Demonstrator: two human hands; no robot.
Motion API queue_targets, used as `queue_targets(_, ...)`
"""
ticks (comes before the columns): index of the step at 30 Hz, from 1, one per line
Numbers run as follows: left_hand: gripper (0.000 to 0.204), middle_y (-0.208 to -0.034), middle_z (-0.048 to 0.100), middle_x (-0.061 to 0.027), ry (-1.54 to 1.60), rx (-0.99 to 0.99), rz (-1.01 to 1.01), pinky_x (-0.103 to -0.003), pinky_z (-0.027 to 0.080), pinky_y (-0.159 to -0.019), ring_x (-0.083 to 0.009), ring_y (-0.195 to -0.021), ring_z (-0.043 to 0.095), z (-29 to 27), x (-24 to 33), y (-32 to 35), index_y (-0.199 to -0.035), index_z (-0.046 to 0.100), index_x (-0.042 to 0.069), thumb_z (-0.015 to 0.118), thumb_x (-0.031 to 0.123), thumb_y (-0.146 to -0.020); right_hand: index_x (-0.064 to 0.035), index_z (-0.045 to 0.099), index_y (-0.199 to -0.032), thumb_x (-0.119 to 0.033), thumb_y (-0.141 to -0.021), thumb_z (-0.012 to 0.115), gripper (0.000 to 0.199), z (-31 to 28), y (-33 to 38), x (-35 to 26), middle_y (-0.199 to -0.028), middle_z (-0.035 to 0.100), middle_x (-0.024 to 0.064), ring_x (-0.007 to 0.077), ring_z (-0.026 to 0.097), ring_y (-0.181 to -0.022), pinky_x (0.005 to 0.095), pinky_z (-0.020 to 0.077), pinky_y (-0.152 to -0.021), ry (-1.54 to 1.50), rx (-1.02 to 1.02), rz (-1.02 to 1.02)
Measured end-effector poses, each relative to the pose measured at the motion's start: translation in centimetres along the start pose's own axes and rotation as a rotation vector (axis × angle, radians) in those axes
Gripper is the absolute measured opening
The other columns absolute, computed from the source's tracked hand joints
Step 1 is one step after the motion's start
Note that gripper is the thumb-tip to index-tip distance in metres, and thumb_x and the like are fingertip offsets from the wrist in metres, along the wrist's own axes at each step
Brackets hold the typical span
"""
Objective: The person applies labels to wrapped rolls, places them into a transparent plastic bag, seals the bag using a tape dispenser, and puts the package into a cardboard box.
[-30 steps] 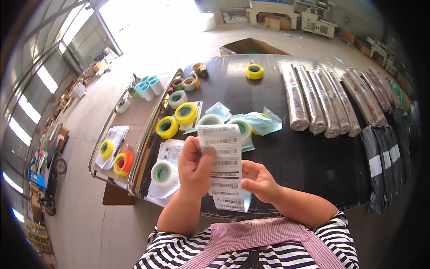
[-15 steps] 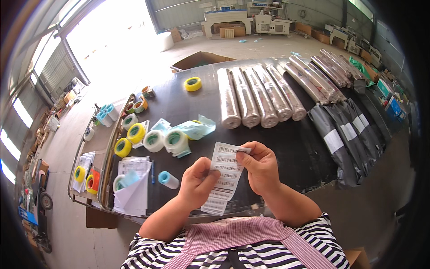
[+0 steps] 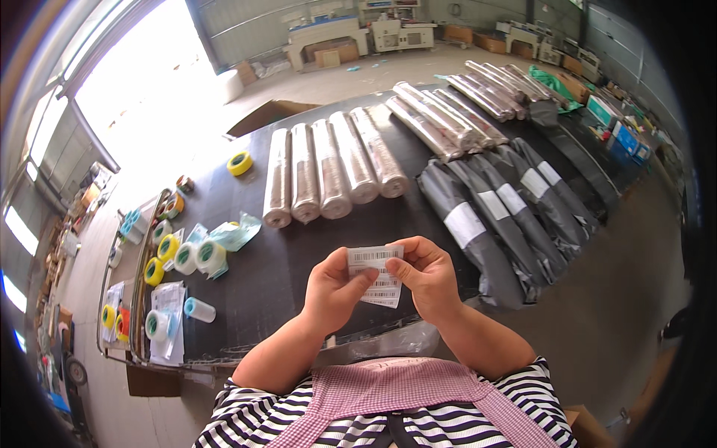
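A white strip of barcode labels [image 3: 370,256] is pinched between both my hands, above the near edge of the dark table. My left hand [image 3: 328,290] closes on its left side, thumb across the front. On its right side my right hand [image 3: 432,278] grips it with thumb and fingers. The lower part of the strip looks folded or doubled behind the upper part. Beyond my hands lie several long rolls wrapped in shiny clear film [image 3: 326,172]. To the right are several dark grey plastic bags [image 3: 478,224] with white labels on them.
Yellow tape [image 3: 239,163] lies at the far left of the table [image 3: 246,299]. Several more tape rolls [image 3: 210,256], a pale blue roll [image 3: 199,309] and papers [image 3: 167,351] sit along the left side. More wrapped rolls [image 3: 429,116] lie at the back right.
My view has turned to the right, so the table things sit further left. The label strip, hanging long before, is now shorter and folded, and my hands have come closer to level.
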State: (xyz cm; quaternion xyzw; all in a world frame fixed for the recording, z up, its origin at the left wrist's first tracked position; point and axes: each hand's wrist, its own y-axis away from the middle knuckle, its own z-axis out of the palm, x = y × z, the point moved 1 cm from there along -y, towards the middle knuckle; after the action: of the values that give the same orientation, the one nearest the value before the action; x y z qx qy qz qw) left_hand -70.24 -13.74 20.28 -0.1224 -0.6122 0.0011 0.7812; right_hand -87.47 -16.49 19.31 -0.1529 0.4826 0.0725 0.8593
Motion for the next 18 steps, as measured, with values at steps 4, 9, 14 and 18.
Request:
queue_targets(4, 0.008, -0.1, 0.069, -0.0063, 0.099, -0.011, 0.067, -0.028, 0.054, -0.082, -0.01, -0.091, 0.064, 3.8, -1.3, -2.9, -0.102, 0.061, 0.001, 0.064, 0.002, -0.095, -0.0021, 0.058, -0.121, -0.007, -0.085, 0.077, 0.041, -4.8, 1.1, -2.6, -0.109, 0.069, 0.0082, 0.0149, 0.063, -0.105, 0.033, 0.048, -0.096, 0.348, 0.042, -0.156)
queue_targets(9, 0.01, -0.101, 0.07, -0.0063, 0.378, 0.132, 0.054, -0.03, 0.054, -0.085, -0.0124, -0.092, 0.066, 7.3, -2.5, -5.8, -0.104, 0.061, 0.002, 0.064, 0.006, -0.095, -0.0017, 0.058, -0.122, 0.0, -0.083, 0.073, 0.041, -7.1, 2.6, -5.6, -0.108, 0.068, 0.0049, 0.0118, 0.063, -0.102, 0.0295, 0.0492, -0.091, 0.646, 0.049, -0.084)
queue_targets(14, 0.01, -0.101, 0.068, -0.009, 0.604, 0.055, -0.149, -0.037, 0.054, -0.087, -0.0191, -0.095, 0.068, 7.6, -3.7, -8.6, -0.094, 0.055, 0.01, 0.064, 0.007, -0.093, -0.0001, 0.051, -0.129, 0.005, -0.087, 0.067, 0.046, -9.4, 2.1, -8.9, -0.099, 0.067, 0.0052, 0.0103, 0.064, -0.091, 0.0261, 0.0516, -0.082, 0.517, 0.05, 0.013)
queue_targets(18, 0.018, -0.097, 0.067, -0.0093, 0.599, -0.061, -0.262, -0.038, 0.056, -0.083, -0.0203, -0.092, 0.068, 5.3, -5.2, -9.6, -0.095, 0.05, 0.01, 0.064, 0.001, -0.089, -0.0021, 0.045, -0.137, 0.002, -0.086, 0.068, 0.056, -10.7, 1.1, -11.7, -0.095, 0.064, 0.004, 0.0089, 0.061, -0.086, 0.0264, 0.0476, -0.085, 0.71, -0.089, 0.021)
